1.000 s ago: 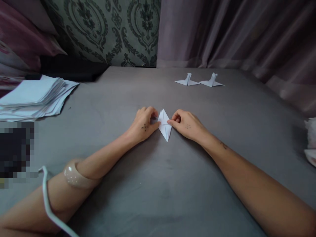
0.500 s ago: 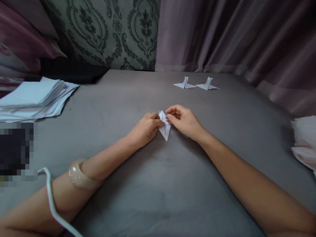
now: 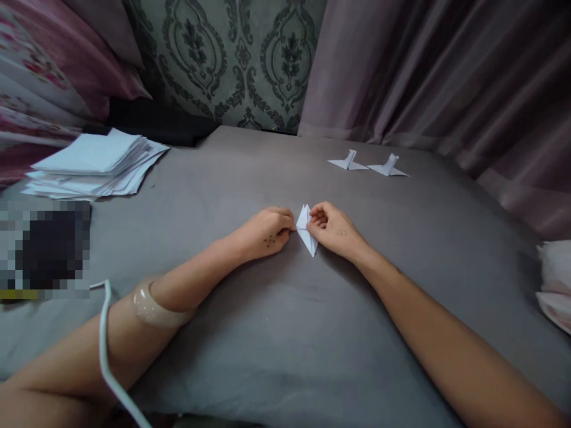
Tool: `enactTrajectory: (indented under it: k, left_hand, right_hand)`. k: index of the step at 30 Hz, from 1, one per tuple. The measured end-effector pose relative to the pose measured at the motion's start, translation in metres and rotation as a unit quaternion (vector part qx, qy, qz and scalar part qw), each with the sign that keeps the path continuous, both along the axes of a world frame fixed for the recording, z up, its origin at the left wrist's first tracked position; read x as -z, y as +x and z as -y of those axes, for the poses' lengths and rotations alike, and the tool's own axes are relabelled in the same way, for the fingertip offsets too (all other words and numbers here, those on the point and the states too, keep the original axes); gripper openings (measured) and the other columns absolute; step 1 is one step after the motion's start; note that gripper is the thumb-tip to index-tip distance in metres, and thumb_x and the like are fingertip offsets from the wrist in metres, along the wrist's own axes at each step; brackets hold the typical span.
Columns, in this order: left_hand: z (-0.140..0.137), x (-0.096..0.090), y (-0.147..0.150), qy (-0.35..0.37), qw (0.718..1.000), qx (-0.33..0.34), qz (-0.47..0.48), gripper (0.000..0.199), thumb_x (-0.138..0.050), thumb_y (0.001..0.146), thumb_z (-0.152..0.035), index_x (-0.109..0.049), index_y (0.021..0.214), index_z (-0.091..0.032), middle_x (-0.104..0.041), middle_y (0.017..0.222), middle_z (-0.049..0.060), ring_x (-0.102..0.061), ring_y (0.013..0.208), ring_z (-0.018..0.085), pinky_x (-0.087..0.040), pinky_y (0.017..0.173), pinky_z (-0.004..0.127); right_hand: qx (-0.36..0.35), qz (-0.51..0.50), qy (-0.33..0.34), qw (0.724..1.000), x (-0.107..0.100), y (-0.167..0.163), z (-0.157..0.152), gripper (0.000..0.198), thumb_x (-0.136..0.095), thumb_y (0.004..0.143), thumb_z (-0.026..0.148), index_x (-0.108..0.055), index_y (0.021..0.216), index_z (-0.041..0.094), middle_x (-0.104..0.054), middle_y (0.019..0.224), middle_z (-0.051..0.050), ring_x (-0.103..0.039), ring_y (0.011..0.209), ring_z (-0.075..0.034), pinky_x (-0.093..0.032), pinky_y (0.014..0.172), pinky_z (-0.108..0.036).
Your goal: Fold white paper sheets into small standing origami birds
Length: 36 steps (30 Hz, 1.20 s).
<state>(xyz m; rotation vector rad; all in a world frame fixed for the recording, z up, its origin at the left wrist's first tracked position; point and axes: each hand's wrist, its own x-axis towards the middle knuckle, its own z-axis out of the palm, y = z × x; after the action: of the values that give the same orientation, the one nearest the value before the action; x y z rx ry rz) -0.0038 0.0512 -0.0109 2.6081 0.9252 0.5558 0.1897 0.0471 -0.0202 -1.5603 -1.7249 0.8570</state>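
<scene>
A small folded white paper piece (image 3: 307, 233), kite-shaped with a point toward me and split tips at the far end, lies on the grey cloth surface (image 3: 285, 333). My right hand (image 3: 333, 229) pinches its right edge between thumb and curled fingers. At its left corner is my left hand (image 3: 273, 230), fingers bent and pressed together, with the fingertips touching or very close to the paper. Two finished-looking folded paper figures (image 3: 348, 161) (image 3: 389, 166) with spread wings and upright middles stand farther back on the right.
At the far left lies a stack of white paper sheets (image 3: 89, 156), beside a black cloth (image 3: 165, 122). A white cable (image 3: 104, 351) crosses my left forearm. A blurred-out dark object (image 3: 56, 246) is at left. Curtains and a white-pink bundle (image 3: 555, 279) border the right.
My left hand has drawn back from the middle of the paper to its left corner. My right hand now grips the right edge. The whole view has shifted and tilted slightly.
</scene>
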Motion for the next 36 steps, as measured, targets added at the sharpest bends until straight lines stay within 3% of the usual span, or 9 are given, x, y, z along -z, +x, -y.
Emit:
enactTrajectory:
  k: [7,14,19,22,30,36]
  left_hand:
    - [0.004,-0.006,0.003,0.016,0.996,-0.023,-0.086,0.033,-0.043,0.082,-0.008,-0.071,0.095,-0.017,-0.065,0.101,0.009,-0.059,0.092,0.022,-0.050,0.079,0.033]
    - [0.005,0.001,0.007,0.052,0.998,0.009,-0.017,0.036,-0.039,0.080,-0.003,-0.065,0.104,-0.012,-0.065,0.105,0.011,-0.058,0.100,0.022,-0.049,0.089,0.034]
    - [0.004,0.001,0.009,0.038,0.998,0.011,-0.042,0.034,-0.037,0.085,-0.006,-0.066,0.103,-0.012,-0.066,0.095,0.011,-0.061,0.093,0.022,-0.050,0.083,0.034]
    - [0.004,0.001,0.009,0.040,0.998,0.004,-0.053,0.037,-0.037,0.087,-0.006,-0.065,0.109,-0.012,-0.066,0.096,0.011,-0.060,0.091,0.022,-0.049,0.081,0.033]
    - [0.006,0.001,0.014,0.106,0.987,0.033,-0.120,0.040,-0.037,0.088,-0.007,-0.064,0.117,-0.014,-0.061,0.094,0.010,-0.052,0.081,0.019,-0.043,0.076,0.031]
    - [0.006,-0.001,0.016,0.112,0.981,0.036,-0.156,0.040,-0.036,0.090,-0.010,-0.066,0.116,-0.013,-0.059,0.093,0.011,-0.048,0.080,0.020,-0.040,0.074,0.032]
  right_hand:
    - [0.006,0.047,-0.025,0.999,-0.001,-0.002,-0.005,0.029,-0.071,0.066,0.024,-0.050,0.085,0.021,-0.057,0.075,0.002,-0.056,0.068,-0.013,-0.047,0.069,-0.029]
    - [-0.033,0.028,-0.148,0.988,-0.013,-0.004,-0.023,0.032,-0.074,0.061,0.010,-0.049,0.077,0.021,-0.052,0.068,0.004,-0.050,0.060,-0.010,-0.043,0.059,-0.025]
    - [-0.074,-0.061,-0.194,0.976,-0.023,0.010,-0.024,0.028,-0.066,0.063,0.004,-0.056,0.084,0.019,-0.059,0.075,0.001,-0.056,0.068,-0.011,-0.046,0.064,-0.023]
    - [-0.079,-0.105,-0.188,0.973,-0.022,0.016,-0.020,0.028,-0.063,0.062,0.003,-0.059,0.085,0.018,-0.062,0.077,0.000,-0.057,0.069,-0.011,-0.048,0.067,-0.024]
    - [-0.046,-0.100,-0.143,0.984,-0.016,0.011,-0.016,0.030,-0.062,0.060,0.001,-0.056,0.083,0.019,-0.060,0.076,0.001,-0.058,0.071,-0.012,-0.050,0.070,-0.026]
    - [-0.022,0.005,-0.164,0.986,-0.024,0.008,-0.023,0.030,-0.067,0.055,0.003,-0.055,0.074,0.022,-0.058,0.066,0.001,-0.054,0.058,-0.014,-0.046,0.056,-0.029]
